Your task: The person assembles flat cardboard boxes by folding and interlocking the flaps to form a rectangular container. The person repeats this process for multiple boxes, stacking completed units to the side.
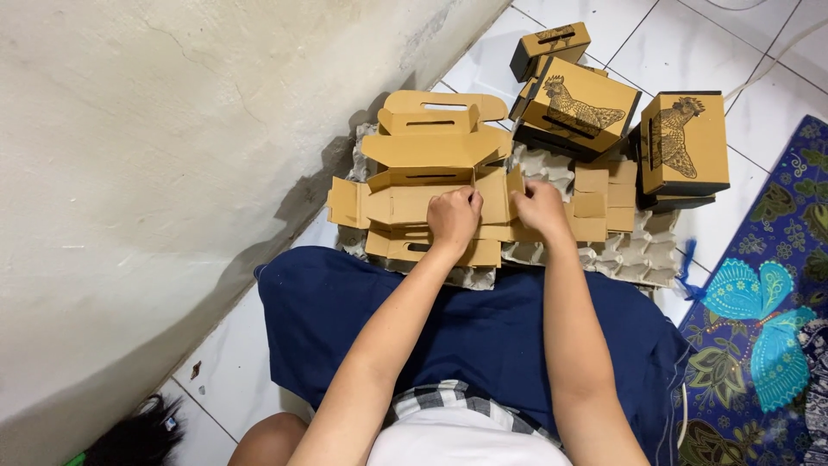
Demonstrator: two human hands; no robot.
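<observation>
The flat brown die-cut cardboard carton blank (423, 200), partly folded, lay on a stack of grey moulded pulp egg trays (634, 255) just ahead of the person's lap. Its long axis ran left to right across the view, and its slotted handle flaps pointed away from the person, toward the wall (172, 155).

The left hand (454, 217) was closed, pinching a raised panel near the blank's middle; the right hand (541, 208) was curled over the right-hand flaps, pressing them down. To do this fold well, it seemed best to keep the creases square, hold the base flat against the trays and bring the side flaps in evenly so that the tabs met their slots.

Beyond, several assembled brown cardboard boxes printed with a black rooster drawing (681, 142) stood close together on the white tiled floor (604, 26). A blue mat with a butterfly pattern (768, 319) lay at the right.
</observation>
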